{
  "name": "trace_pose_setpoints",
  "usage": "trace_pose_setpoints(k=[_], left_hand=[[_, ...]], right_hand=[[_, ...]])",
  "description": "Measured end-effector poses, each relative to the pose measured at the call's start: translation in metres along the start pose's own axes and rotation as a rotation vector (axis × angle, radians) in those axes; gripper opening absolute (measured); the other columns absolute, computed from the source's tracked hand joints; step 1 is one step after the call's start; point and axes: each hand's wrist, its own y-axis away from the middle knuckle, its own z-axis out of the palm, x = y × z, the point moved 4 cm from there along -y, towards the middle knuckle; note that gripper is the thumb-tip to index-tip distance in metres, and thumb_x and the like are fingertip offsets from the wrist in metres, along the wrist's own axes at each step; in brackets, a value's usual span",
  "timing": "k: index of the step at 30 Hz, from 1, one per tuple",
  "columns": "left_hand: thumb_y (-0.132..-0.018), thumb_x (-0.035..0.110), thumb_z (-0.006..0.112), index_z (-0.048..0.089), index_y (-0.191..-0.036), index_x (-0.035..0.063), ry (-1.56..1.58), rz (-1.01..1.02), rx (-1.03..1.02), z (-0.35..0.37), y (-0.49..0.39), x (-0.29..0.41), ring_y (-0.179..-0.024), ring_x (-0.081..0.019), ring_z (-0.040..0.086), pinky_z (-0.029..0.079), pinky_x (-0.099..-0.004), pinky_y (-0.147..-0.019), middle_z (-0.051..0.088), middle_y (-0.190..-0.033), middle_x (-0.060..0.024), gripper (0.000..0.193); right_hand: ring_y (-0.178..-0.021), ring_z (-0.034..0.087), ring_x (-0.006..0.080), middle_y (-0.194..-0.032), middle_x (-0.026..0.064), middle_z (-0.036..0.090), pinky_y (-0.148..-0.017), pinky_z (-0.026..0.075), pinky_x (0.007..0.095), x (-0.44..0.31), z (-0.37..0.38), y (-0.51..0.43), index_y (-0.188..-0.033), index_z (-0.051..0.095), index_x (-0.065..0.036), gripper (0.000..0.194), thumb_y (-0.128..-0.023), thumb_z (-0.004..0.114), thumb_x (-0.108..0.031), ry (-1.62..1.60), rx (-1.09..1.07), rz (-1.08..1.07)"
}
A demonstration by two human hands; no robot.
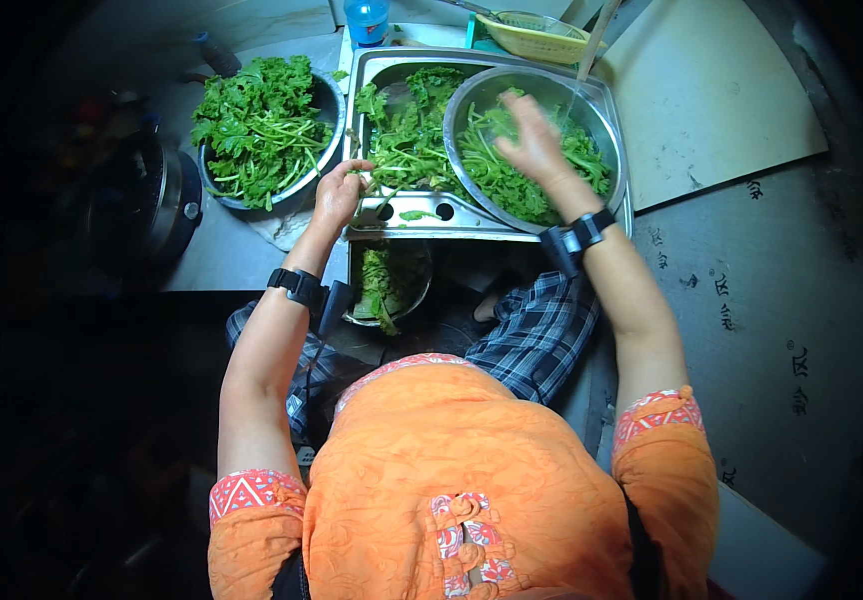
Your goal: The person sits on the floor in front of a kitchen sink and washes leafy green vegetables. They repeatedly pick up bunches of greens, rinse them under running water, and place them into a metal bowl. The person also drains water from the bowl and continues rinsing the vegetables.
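Note:
My right hand [535, 146], blurred, is over the round metal basin [455, 161] at the sink's right, its fingers apart and nothing visible in them. Leafy greens with pale stalks [578, 165] fill the lower part of that basin, and a thin stream of water falls into it. At the sink's left rim is my left hand [340, 195], fingers bent beside thin stalks; whether it grips any is unclear. More leafy greens [416, 142] lie in the basin of the steel sink [488, 230]. Left of it, a second metal bowl [335, 112] is heaped with greens [263, 127].
A bin [425, 289] with vegetable scraps [377, 277] stands below the sink's front edge. Behind are a blue plastic bottle [366, 22] and a yellow basket [536, 41]. A pale board [709, 97] lies at right; a dark pot [184, 210] stands at left.

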Motion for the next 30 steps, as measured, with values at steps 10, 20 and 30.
trace_pose_setpoints(k=[10,20,30], left_hand=[[-0.071,0.002,0.040,0.058,-0.074,0.0001,-0.255,0.431,-0.071,-0.002,0.048,0.034,-0.076,-0.0216,0.056,0.044,-0.0302,-0.074,0.058,-0.078,-0.0099,0.018],[-0.086,0.009,0.045,0.050,-0.114,0.0014,0.160,0.162,-0.151,-0.003,0.081,0.029,-0.070,-0.0104,0.050,0.042,-0.0226,-0.066,0.054,-0.076,-0.0017,0.030],[-0.084,0.019,0.059,0.060,-0.110,0.0112,-0.208,0.623,-0.086,0.004,0.042,0.121,-0.074,-0.0191,0.057,0.046,-0.0305,-0.070,0.058,-0.081,-0.0092,0.027]], right_hand=[[-0.087,0.059,0.0325,-0.094,0.0148,0.060,-0.076,0.047,0.0403,-0.114,0.103,0.010,-0.113,0.055,-0.015,0.036,-0.078,0.056,-0.014,-0.306,-0.284,0.020],[-0.081,0.061,0.0213,-0.090,0.0073,0.064,-0.070,0.048,0.0324,-0.112,0.070,0.015,-0.106,0.063,-0.014,0.026,-0.080,0.060,-0.013,-0.464,-0.077,-0.128],[-0.072,0.059,0.0157,-0.079,0.0122,0.062,-0.072,0.046,0.0291,-0.137,-0.004,-0.003,-0.137,0.027,-0.013,0.072,-0.079,0.067,-0.025,-0.855,-0.345,-0.165]])
